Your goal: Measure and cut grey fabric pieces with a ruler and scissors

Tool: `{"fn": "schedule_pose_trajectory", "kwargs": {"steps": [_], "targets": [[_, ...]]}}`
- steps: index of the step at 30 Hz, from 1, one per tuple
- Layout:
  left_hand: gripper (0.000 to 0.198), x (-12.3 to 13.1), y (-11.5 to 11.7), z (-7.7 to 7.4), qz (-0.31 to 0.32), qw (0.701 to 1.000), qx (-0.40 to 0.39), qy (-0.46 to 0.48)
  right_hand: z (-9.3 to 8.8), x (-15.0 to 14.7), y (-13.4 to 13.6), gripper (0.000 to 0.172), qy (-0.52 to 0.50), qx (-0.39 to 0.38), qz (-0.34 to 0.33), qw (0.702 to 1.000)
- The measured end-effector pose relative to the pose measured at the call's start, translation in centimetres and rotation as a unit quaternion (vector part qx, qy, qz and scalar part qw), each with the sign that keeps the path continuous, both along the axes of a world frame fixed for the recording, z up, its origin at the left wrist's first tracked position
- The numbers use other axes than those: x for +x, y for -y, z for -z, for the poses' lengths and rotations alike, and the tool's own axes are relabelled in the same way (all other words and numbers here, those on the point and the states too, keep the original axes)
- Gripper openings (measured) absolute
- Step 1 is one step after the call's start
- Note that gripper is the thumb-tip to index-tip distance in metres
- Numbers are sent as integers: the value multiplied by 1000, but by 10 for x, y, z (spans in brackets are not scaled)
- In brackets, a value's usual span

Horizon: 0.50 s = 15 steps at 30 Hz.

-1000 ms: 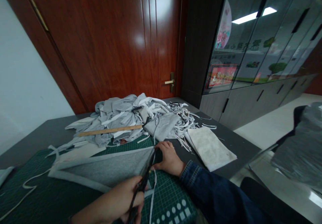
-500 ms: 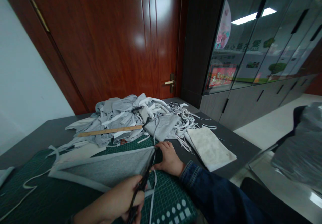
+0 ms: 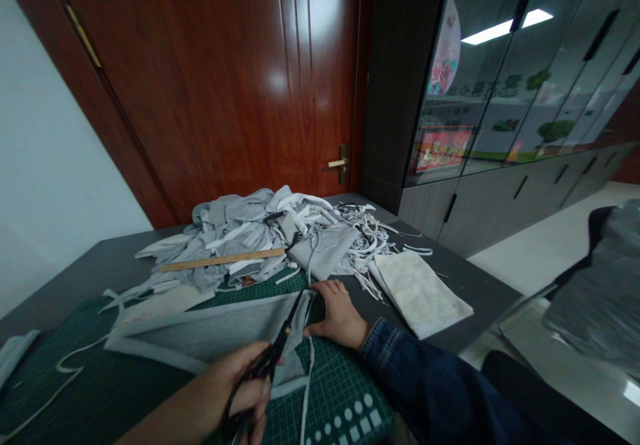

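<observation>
Your left hand [image 3: 245, 368] gripped black scissors [image 3: 283, 339] over grey cloth [image 3: 210, 331] on the cutting mat [image 3: 345, 385]; your right hand [image 3: 344, 317], spread, steadied its edge — a blade slip risked nicking that hand.

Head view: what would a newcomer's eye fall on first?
Probably the glossy red-brown door filling much of the upper left and centre. Next, the heap of grey and white scraps at the table's far side. Nearer, dark scissors in the left hand, over grey cloth, with the right hand at its right end.
</observation>
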<state>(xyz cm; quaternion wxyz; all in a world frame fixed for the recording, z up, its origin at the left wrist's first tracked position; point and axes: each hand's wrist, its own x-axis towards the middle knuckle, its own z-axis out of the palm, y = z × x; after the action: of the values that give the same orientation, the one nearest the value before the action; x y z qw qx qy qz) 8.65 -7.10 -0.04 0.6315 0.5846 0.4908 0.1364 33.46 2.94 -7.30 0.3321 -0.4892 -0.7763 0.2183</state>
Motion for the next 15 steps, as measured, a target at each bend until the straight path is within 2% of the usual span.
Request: {"fn": "schedule_pose_trajectory", "kwargs": {"steps": [2, 3, 6, 8, 12, 15], "targets": [[37, 2, -14, 0, -31, 991, 100, -85, -1, 0, 0, 101, 0, -6, 1, 1000], [39, 4, -22, 0, -48, 973, 163, -155, -1, 0, 0, 101, 0, -8, 0, 1000], [45, 3, -45, 0, -63, 874, 321, -360, -2, 1, 1, 98, -5, -12, -3, 1000], [53, -10, -54, 1, -47, 831, 351, -428, -2, 2, 2, 93, -10, -10, -10, 1000], [65, -58, -63, 6, -19, 815, 357, -456, -3, 2, 5, 73, 0, -4, -31, 1000], [62, -94, -69, 10, 7, 822, 363, -439, -4, 2, 5, 54, 7, -1, -30, 1000]]}}
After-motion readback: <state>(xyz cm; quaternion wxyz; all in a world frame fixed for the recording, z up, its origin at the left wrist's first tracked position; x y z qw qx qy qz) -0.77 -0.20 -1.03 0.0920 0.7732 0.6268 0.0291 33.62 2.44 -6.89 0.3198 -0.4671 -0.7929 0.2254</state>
